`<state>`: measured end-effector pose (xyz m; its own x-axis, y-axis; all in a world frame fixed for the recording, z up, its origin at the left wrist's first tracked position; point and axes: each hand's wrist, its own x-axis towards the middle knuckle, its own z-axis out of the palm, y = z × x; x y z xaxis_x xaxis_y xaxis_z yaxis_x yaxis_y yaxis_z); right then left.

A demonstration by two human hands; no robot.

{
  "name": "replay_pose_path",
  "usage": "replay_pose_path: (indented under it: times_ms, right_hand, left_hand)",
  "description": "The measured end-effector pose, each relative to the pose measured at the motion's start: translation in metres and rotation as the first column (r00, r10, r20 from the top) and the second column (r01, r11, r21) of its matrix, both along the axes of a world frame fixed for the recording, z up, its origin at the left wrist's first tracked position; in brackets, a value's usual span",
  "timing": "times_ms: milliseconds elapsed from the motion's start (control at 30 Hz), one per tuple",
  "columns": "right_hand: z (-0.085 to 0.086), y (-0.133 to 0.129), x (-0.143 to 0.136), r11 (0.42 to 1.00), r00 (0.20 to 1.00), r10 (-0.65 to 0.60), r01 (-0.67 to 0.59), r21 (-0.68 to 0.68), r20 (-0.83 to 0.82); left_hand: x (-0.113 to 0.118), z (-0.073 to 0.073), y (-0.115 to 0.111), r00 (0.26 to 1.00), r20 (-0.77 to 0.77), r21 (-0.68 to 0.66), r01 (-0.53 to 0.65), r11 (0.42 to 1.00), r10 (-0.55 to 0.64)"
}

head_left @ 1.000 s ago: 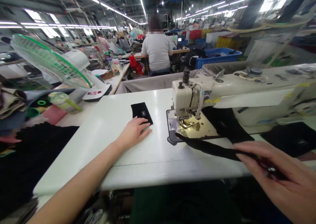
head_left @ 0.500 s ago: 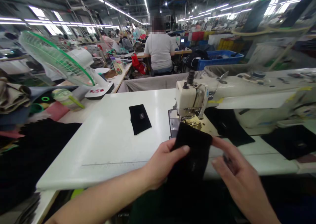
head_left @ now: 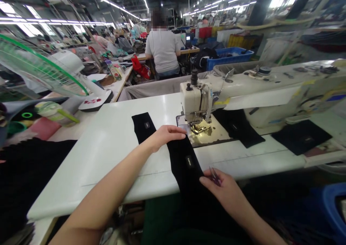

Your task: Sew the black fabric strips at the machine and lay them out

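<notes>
A black fabric piece (head_left: 181, 150) with a small woven label (head_left: 189, 162) hangs over the front edge of the white sewing table. My left hand (head_left: 167, 136) is closed on its upper end, close to the sewing machine's needle area (head_left: 200, 128). Lower down, my right hand (head_left: 223, 183) pinches the right edge of the same piece. A pair of thread snips (head_left: 215, 176) sits within that hand, its blades pointing up. Another labelled black piece (head_left: 143, 124) lies flat on the table, partly covered by my left forearm.
Right of the needle lie two more labelled black pieces (head_left: 239, 128) (head_left: 301, 137), beside the sewing machine's body (head_left: 259, 119). A green-rimmed fan (head_left: 81, 75) stands at the left. Dark cloth (head_left: 32, 173) fills the left side. Ahead, a person (head_left: 163, 52) sits facing away.
My left hand has moved left and up with the fabric's upper end, and my right hand has come down onto its edge. The piece is now spread out with its label showing. The view has shifted right.
</notes>
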<state>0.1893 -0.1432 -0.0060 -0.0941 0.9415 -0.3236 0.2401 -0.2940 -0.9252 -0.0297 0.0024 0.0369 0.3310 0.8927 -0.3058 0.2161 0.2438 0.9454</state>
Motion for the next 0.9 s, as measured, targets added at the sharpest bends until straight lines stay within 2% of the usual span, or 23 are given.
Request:
replay_pose_path:
  times_ms: [100, 200, 267, 367, 500, 567, 600, 667, 733, 767, 833, 900]
  right_hand:
    - [-0.001, 0.000, 0.000, 0.999, 1.000, -0.010, 0.009, 0.039, 0.024]
    - [-0.003, 0.000, 0.005, 0.996, 0.995, -0.015, 0.006, 0.092, 0.097]
    - [-0.003, 0.002, 0.010, 0.981, 0.973, -0.102, 0.064, 0.184, 0.207]
    - [0.003, 0.008, 0.015, 0.923, 0.933, -0.251, 0.151, 0.354, 0.257]
    - [0.016, 0.017, 0.006, 0.920, 0.980, -0.160, 0.105, 0.377, 0.118]
    - [0.018, 0.021, -0.002, 0.937, 0.992, -0.120, 0.098, 0.334, 0.045]
    - [0.018, 0.023, -0.006, 0.945, 0.994, -0.110, 0.103, 0.309, 0.006]
    - [0.016, 0.026, -0.013, 0.957, 0.993, -0.096, 0.113, 0.267, -0.075]
    - [0.014, 0.027, -0.016, 0.960, 0.989, -0.074, 0.105, 0.258, -0.128]
    - [0.013, 0.027, -0.016, 0.960, 0.987, -0.063, 0.101, 0.261, -0.148]
    - [0.012, 0.026, -0.014, 0.963, 0.981, -0.039, 0.087, 0.256, -0.189]
    - [0.012, 0.026, -0.012, 0.969, 0.972, -0.021, 0.077, 0.236, -0.234]
  left_hand:
    - [0.005, 0.005, 0.008, 0.991, -0.063, 0.048, 0.117, 0.992, -0.114]
    - [0.014, 0.006, -0.001, 0.990, -0.094, 0.119, 0.115, 0.986, -0.105]
    - [0.020, 0.005, -0.014, 0.984, -0.171, 0.238, 0.096, 0.966, -0.056]
    - [0.028, 0.001, -0.037, 0.950, -0.307, 0.454, 0.094, 0.886, 0.056]
    - [0.038, -0.008, -0.065, 0.910, -0.346, 0.653, 0.057, 0.755, 0.230]
    - [0.044, -0.012, -0.077, 0.905, -0.308, 0.682, -0.006, 0.731, 0.294]
    - [0.047, -0.014, -0.083, 0.906, -0.281, 0.669, -0.051, 0.742, 0.315]
    - [0.051, -0.015, -0.094, 0.924, -0.203, 0.573, -0.157, 0.804, 0.324]
    - [0.053, -0.014, -0.103, 0.959, -0.075, 0.384, -0.224, 0.896, 0.272]
    - [0.052, -0.013, -0.106, 0.972, 0.016, 0.268, -0.230, 0.936, 0.234]
    - [0.049, -0.010, -0.110, 0.966, 0.199, 0.072, -0.185, 0.980, 0.167]
    - [0.045, -0.007, -0.111, 0.954, 0.281, -0.014, -0.107, 0.994, 0.106]
